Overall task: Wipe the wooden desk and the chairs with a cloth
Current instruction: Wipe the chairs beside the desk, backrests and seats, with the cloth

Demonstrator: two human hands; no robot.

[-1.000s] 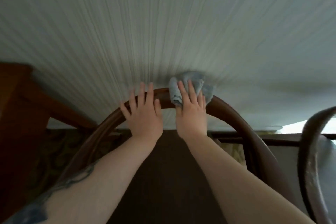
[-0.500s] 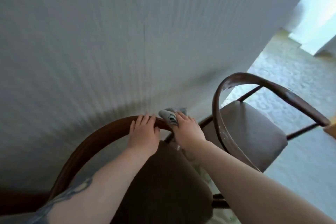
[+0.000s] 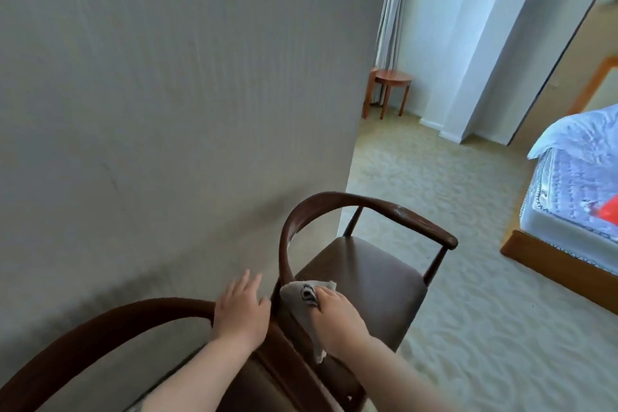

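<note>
Here the cloth (image 3: 302,304), a grey rag, sits bunched under the right hand (image 3: 337,314) at the end of the near chair's (image 3: 110,321) curved back rail, just where that rail comes close to the rail of the second chair (image 3: 361,257). The right hand's fingers curl over the cloth and press it down onto the wood, which looks like a wiping hold: the palm bears down while a loose tail of fabric hangs below the wrist. The left hand (image 3: 242,308) rests on the same rail just beside it, fingers straight and spread, holding nothing; it seems to be there to steady the chair so the rail does not shift under the rubbing. The second chair stands to the right of the first, its brown seat and arched rail facing the room, with pale scuffs showing on the top of the rail; judging by that, it likely has yet to be wiped. Both chairs stand against a grey wall (image 3: 167,110). Beyond them lie a pale carpet (image 3: 468,328), a small round side table (image 3: 391,80) in the far corner, and a bed (image 3: 575,177) at the right edge. The wooden desk is not in view.
</note>
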